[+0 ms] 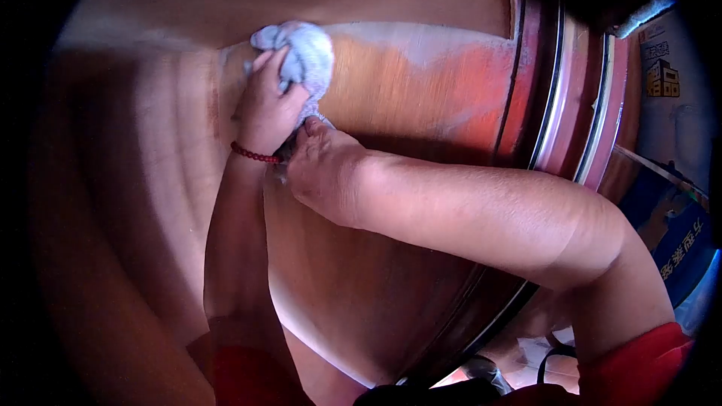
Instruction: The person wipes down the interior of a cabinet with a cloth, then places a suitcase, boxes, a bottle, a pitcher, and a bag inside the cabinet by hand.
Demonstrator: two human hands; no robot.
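Observation:
A crumpled white-and-grey cloth (310,60) is pressed against a brown wooden surface (368,90) inside what looks like a cabinet. My left hand (269,109), with a red bead bracelet at the wrist, grips the cloth with bent fingers. Just below and to its right, my right hand (327,173) is closed around the cloth's lower end, its thumb on top. Most of the right hand's fingers are hidden. Right of the cloth, the wood carries a patchy orange-red area (474,98) with greyish haze.
A brown panel edge (514,0) juts out above. Dark red frame strips with shiny metal edging (553,90) run down the right side. Beyond them are a printed box (662,79) and a dark blue printed package (684,256). Curved-looking wooden walls (162,135) close in the left.

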